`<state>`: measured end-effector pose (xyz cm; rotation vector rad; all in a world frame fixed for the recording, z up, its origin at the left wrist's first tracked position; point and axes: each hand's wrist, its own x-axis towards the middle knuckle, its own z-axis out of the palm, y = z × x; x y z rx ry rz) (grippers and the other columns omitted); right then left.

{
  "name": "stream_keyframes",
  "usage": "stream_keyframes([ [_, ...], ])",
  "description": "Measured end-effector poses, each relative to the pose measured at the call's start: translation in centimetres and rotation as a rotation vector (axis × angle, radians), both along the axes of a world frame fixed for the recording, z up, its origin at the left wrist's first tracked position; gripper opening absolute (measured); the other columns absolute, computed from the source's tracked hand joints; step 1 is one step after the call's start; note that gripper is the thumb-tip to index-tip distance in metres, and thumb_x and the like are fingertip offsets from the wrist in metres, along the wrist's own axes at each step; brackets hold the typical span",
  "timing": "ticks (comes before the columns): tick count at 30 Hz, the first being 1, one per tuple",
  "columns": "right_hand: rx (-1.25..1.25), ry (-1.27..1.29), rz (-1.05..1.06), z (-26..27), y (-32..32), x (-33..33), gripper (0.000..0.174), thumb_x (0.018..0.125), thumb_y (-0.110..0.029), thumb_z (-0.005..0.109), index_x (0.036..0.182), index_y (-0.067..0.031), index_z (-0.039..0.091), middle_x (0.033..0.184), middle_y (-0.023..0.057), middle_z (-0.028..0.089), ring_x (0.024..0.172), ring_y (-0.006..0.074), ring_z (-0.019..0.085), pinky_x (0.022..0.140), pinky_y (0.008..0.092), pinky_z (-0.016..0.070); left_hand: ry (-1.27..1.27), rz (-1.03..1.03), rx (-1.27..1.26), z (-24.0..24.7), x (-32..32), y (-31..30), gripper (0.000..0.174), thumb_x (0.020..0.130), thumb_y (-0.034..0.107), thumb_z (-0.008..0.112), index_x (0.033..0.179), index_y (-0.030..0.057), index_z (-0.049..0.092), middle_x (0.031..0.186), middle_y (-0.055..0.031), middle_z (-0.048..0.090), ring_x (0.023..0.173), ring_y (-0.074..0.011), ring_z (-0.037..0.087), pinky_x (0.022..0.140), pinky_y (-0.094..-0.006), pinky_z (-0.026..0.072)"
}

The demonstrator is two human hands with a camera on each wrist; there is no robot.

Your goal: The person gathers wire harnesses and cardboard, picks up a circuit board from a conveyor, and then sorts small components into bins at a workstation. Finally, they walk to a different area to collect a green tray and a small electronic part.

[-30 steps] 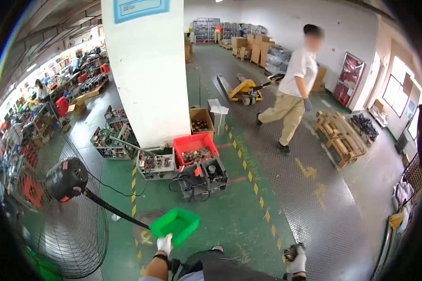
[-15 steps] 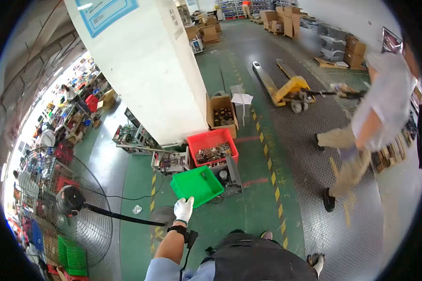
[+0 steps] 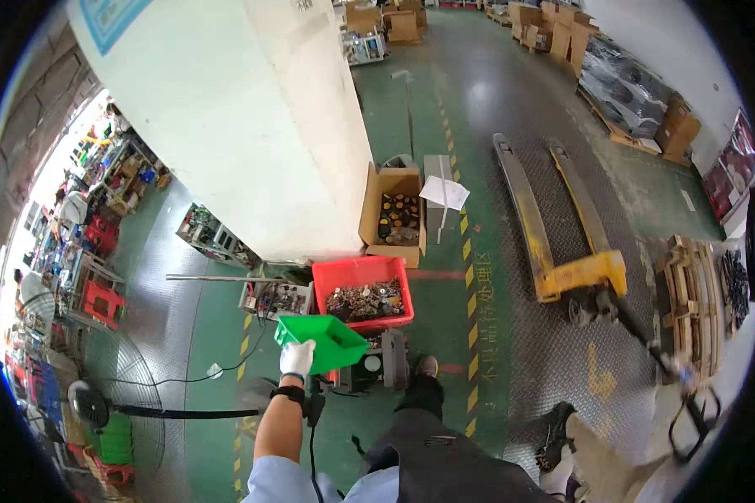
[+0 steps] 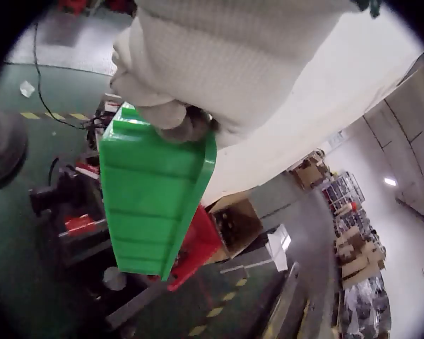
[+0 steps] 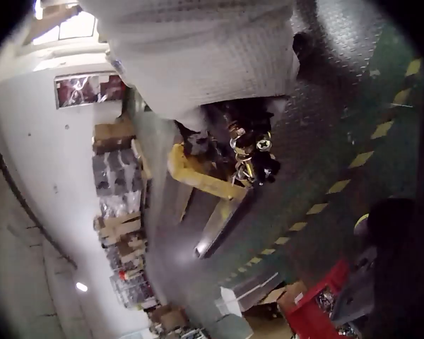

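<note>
In a white glove, my left hand grips the near left rim of a green bin; in the left wrist view the fingers curl over the edge of the green bin. Low at the right of the head view, my gloved right hand holds a dark clump of small parts. The right wrist view shows black and brass-coloured metal parts under the gloved right hand. Just beyond the green bin stands a red bin of small metal parts.
A cardboard box stands by the white pillar. Grey equipment sits near my feet. A yellow pallet jack is on the right, with wooden pallets beyond. A fan's black pole crosses the left floor.
The head view has tilted down and closer to the bins. The green bin, still in my left hand, tilts more. The walking person has moved to the lower right, mostly out of view.
</note>
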<state>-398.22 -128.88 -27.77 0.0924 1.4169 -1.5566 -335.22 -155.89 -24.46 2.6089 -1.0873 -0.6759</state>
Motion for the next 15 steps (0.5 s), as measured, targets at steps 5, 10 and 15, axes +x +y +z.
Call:
stream_keyframes([
  [5, 0.256, -0.098, -0.051, 11.0, -12.1, 3.4, 0.031, 0.095, -0.034, 0.049, 0.111, -0.0111, 0.060, 0.102, 0.0063, 0.065, 0.091, 0.0234, 0.061, 0.081, 0.0384, 0.0498, -0.084, -0.030, 0.256, -0.7, 2.5, -11.3, 0.043, 0.074, 0.035, 0.057, 0.100, 0.0036, 0.070, 0.106, -0.0213, 0.066, 0.102, -0.0368, 0.062, 0.087, -0.0420, 0.0494],
  [10, 0.091, 0.037, 0.016, 8.1, -19.5, -2.3, 0.035, 0.092, -0.036, 0.055, 0.115, -0.0093, 0.060, 0.105, 0.0045, 0.065, 0.090, 0.0221, 0.062, 0.079, 0.0372, 0.0521, -0.173, 0.167, 0.309, 0.9, 0.5, -15.7, 0.039, 0.074, 0.030, 0.056, 0.096, 0.0023, 0.071, 0.103, -0.0206, 0.067, 0.102, -0.0329, 0.064, 0.085, -0.0406, 0.0504],
  [15, 0.030, 0.030, 0.214, 9.7, -33.2, -2.5, 0.028, 0.093, -0.033, 0.054, 0.106, -0.0086, 0.060, 0.089, 0.0042, 0.063, 0.075, 0.0175, 0.061, 0.064, 0.0322, 0.0508, 0.267, 0.127, 0.054, 3.3, -2.1, -15.7, 0.034, 0.073, 0.031, 0.061, 0.083, -0.0006, 0.069, 0.076, -0.0135, 0.069, 0.066, -0.0239, 0.067, 0.059, -0.0344, 0.0498],
])
